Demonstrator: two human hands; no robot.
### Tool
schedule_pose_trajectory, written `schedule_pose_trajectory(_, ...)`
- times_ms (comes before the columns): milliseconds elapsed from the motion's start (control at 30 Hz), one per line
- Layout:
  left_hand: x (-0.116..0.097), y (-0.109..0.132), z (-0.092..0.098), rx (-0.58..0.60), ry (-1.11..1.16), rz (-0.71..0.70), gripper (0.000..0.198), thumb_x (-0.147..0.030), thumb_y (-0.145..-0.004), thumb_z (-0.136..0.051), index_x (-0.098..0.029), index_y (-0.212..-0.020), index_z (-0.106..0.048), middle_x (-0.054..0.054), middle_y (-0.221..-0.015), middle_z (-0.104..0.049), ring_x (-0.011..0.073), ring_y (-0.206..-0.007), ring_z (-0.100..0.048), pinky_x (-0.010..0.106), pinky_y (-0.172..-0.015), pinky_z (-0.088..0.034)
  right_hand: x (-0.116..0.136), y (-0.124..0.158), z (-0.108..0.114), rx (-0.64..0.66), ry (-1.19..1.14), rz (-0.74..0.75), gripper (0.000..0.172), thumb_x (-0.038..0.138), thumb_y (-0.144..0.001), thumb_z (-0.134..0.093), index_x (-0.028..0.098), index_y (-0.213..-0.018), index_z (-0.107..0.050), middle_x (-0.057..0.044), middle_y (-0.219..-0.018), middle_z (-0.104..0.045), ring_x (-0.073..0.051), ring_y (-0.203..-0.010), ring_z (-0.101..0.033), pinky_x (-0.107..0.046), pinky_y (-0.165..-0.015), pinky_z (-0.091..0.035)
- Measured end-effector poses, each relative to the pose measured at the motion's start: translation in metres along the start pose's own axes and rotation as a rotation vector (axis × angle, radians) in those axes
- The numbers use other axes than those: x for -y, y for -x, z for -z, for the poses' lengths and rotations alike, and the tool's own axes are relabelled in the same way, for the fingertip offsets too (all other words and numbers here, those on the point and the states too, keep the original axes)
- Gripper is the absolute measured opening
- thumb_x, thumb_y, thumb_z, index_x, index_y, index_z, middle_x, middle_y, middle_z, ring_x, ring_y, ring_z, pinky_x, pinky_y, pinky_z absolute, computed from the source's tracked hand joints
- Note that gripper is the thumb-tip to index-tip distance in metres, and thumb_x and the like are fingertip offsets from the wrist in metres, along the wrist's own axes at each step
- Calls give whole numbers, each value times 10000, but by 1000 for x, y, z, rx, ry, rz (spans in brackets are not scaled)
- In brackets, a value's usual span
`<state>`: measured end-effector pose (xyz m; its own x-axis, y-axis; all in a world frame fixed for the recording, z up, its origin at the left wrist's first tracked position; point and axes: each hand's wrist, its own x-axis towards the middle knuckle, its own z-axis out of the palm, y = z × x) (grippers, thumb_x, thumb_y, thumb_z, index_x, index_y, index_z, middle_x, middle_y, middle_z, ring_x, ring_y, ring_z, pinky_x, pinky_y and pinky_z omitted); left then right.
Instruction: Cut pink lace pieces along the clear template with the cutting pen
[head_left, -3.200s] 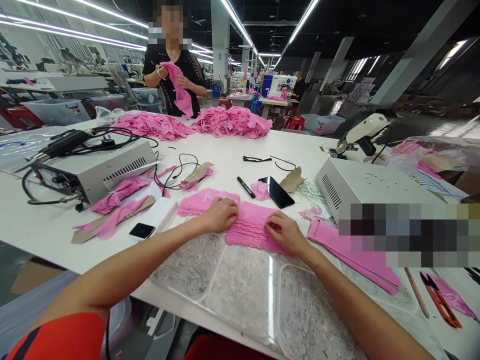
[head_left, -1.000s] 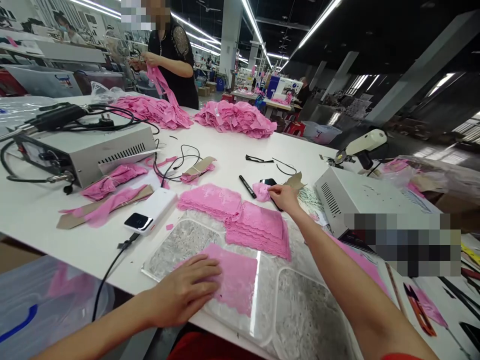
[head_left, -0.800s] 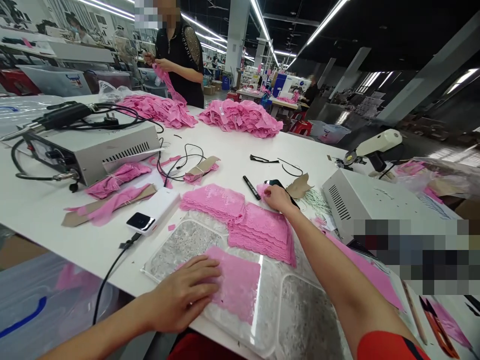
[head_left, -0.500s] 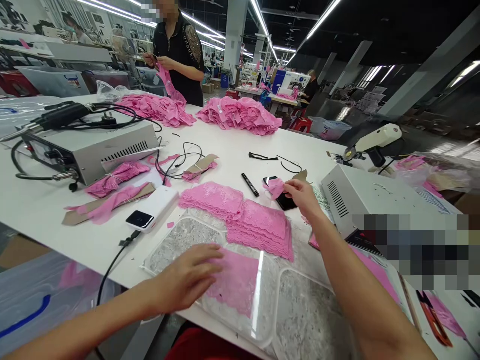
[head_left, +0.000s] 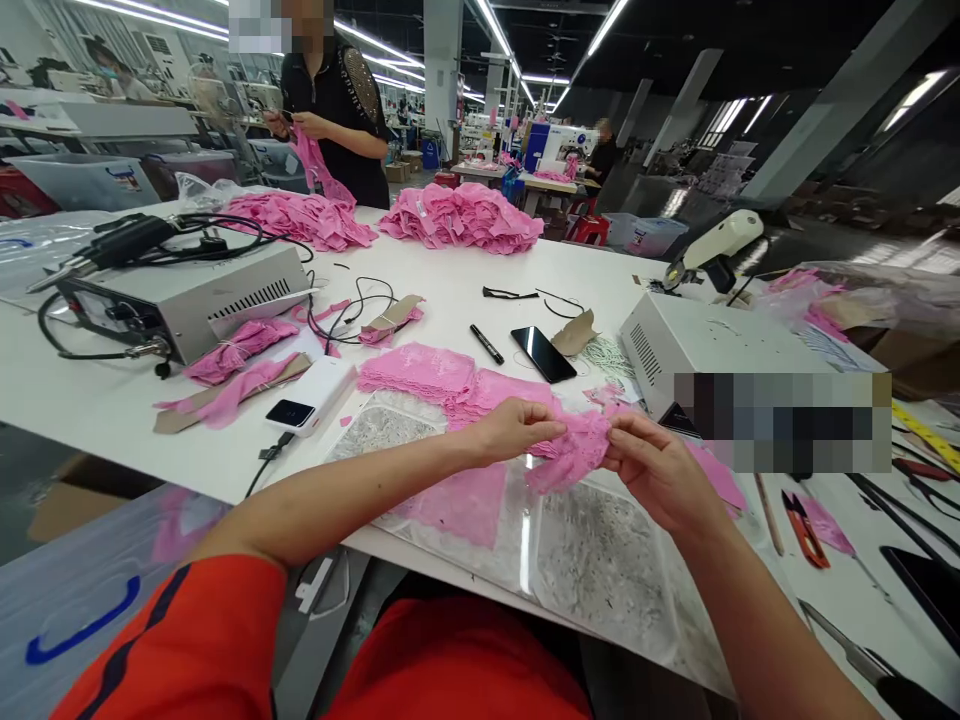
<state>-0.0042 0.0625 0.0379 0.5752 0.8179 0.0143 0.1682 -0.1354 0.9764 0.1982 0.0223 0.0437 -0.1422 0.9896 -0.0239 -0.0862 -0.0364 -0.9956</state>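
Observation:
Between my two hands hangs a crumpled pink lace piece [head_left: 574, 455], above the right part of the clear plastic sheet. My left hand [head_left: 514, 430] pinches its left side, and my right hand [head_left: 652, 460] grips its right side near the top. Behind the left hand are stacks of folded pink lace [head_left: 427, 372], partly covered by it. A flat pink lace panel [head_left: 469, 505] lies on the patterned grey mat [head_left: 600, 560] under my left forearm.
A black phone [head_left: 544, 354], a marker [head_left: 487, 344] and a white power bank [head_left: 311, 395] lie on the table. Grey machine boxes stand left [head_left: 217, 300] and right [head_left: 720, 350]. Orange snips [head_left: 806, 530] lie at right. Across the table, a person [head_left: 334, 110] handles pink fabric behind heaps.
My left hand has moved right and up from the flat panel to the lace piece. My right hand has come back toward me from the phone, which is now uncovered. The view has shifted.

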Motion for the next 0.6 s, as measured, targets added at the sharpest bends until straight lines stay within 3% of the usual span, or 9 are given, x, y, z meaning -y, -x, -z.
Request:
schedule_pose_trajectory(100,-7,-4,-9,77,68,20,307,-401,-851,-593,-146,-692,-528,-51,-621,-465,76,-576,-450,219,-568,-387,-17,28,13,-33,-14,-94,316,478,-724,-751,193,-805,-638,-29,-712,-659,-166,-634,-639,-340,-633,-566)
schedule_pose_trajectory(300,-8,-15,-31,229,122,87,247,-371,-795,-667,-139,-741,-598,-48,-656,-503,79,-606,-427,221,-574,-326,-35,46,21,-120,-8,-184,523,542,-630,-812,180,-985,-683,-55,-784,-688,-179,-674,-651,-319,-603,-567)
schedule_pose_trajectory(433,3,-10,-50,237,170,142,325,-434,-755,-730,-161,-780,-556,-73,-633,-449,70,-578,-385,218,-541,-277,-31,48,19,-269,19,-149,481,523,-510,-871,200,-820,-696,-6,-637,-612,-135,-563,-577,-256,-501,-509)
schedule_pose_trajectory(533,12,0,-58,324,219,197,343,-396,-700,-792,-161,-741,-546,-77,-604,-454,70,-561,-402,220,-533,-285,-36,59,21,-398,-18,-125,430,488,-448,-900,260,-747,-691,-26,-660,-625,-158,-581,-598,-259,-485,-510)
schedule_pose_trajectory(600,16,5,-59,327,220,222,251,-324,-737,-759,-147,-723,-582,-57,-621,-506,80,-586,-451,225,-561,-330,-45,69,25,-463,-49,-101,370,493,-523,-870,321,-805,-703,-41,-712,-652,-158,-617,-612,-249,-507,-514)
